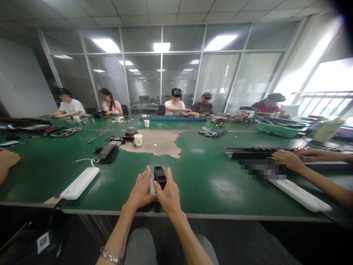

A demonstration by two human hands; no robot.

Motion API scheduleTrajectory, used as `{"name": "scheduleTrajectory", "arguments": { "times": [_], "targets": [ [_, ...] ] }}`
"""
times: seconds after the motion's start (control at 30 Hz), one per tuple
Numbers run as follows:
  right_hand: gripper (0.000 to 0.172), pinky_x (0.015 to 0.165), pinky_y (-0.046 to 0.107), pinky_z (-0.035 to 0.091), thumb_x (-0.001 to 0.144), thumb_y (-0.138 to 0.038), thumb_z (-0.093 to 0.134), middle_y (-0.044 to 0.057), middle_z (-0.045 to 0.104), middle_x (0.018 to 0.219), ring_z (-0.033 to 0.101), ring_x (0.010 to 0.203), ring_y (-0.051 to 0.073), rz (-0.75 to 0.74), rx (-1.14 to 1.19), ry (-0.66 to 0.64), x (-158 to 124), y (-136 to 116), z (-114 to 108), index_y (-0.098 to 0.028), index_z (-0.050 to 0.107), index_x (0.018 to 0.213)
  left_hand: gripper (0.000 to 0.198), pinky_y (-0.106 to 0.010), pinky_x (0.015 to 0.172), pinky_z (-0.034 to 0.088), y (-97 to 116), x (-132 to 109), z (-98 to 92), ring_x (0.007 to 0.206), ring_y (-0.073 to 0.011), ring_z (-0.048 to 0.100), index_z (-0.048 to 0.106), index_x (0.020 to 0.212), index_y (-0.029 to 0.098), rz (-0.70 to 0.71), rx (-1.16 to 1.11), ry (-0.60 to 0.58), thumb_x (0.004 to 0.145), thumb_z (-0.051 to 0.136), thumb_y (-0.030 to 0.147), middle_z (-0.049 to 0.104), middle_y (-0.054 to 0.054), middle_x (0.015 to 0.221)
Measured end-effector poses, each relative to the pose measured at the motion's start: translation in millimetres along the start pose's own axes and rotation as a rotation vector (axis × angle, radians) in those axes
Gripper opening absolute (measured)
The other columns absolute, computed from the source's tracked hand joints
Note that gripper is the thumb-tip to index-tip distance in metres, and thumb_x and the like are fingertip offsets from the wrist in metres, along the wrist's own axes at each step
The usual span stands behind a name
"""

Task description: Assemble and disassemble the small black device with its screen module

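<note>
A small black box-shaped device [160,176] stands near the front edge of the green table [204,176], on what looks like a thin grey strip. My left hand [141,190] rests against its left side, fingers together and stretched forward. My right hand [168,193] holds the device from the right, the thumb crossing in front of it. A bracelet sits on my left wrist.
A white power strip [79,183] lies front left, another white strip [300,195] front right. A neighbour's hands [289,159] work on a black keyboard at right. A paper cup [138,139], tools and circuit boards lie further back. Several seated people line the far side.
</note>
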State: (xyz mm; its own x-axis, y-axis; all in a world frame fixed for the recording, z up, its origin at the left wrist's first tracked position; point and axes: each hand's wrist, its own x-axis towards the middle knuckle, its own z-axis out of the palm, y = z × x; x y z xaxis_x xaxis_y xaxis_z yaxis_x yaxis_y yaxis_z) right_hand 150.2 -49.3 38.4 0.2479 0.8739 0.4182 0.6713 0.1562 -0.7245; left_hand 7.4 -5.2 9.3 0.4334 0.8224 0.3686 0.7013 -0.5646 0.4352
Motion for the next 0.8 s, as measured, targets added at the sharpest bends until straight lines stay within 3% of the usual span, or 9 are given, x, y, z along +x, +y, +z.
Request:
{"name": "scheduleTrajectory", "arguments": {
  "times": [0.17,0.33,0.5,0.8],
  "targets": [
    [0.076,0.092,0.037,0.045,0.083,-0.044,0.053,0.012,0.060,0.122,0.058,0.111,0.024,-0.007,0.114,0.119,14.3,4.2,-22.3,-0.014,0.023,0.145,0.127,-0.058,0.110,0.018,1.6,0.3,-1.1,0.138,-0.0353,0.024,-0.013,0.147,0.017,-0.032,-0.013,0.025,0.062,0.072,0.057,0.026,-0.020,0.150],
    [0.076,0.097,0.041,0.042,0.082,-0.042,0.054,0.015,0.056,0.128,0.054,0.117,0.027,0.022,0.059,0.198,11.4,41.7,-35.6,-0.012,0.023,0.145,0.128,-0.056,0.111,0.018,2.0,0.2,-0.6,0.139,-0.0359,0.022,-0.011,0.147,0.016,-0.051,-0.006,0.018,0.061,0.072,0.062,0.024,-0.020,0.151],
    [0.077,0.095,0.043,0.043,0.081,-0.043,0.053,0.016,0.056,0.127,0.056,0.114,0.029,0.075,-0.014,0.192,3.1,71.5,-36.0,-0.011,0.023,0.145,0.130,-0.056,0.111,0.017,0.5,1.0,0.8,0.138,-0.0368,0.023,-0.014,0.146,0.013,-0.052,0.001,0.006,0.062,0.069,0.066,0.029,-0.022,0.148],
    [0.076,0.097,0.043,0.041,0.085,-0.041,0.048,0.020,0.050,0.132,0.050,0.120,0.029,0.021,-0.123,0.143,-2.0,83.0,-24.9,-0.007,0.017,0.145,0.128,-0.056,0.111,0.015,1.9,0.3,0.4,0.139,-0.0368,0.022,-0.013,0.147,0.014,-0.060,0.005,-0.003,0.063,0.068,0.066,0.028,-0.022,0.149]
  ]
}}
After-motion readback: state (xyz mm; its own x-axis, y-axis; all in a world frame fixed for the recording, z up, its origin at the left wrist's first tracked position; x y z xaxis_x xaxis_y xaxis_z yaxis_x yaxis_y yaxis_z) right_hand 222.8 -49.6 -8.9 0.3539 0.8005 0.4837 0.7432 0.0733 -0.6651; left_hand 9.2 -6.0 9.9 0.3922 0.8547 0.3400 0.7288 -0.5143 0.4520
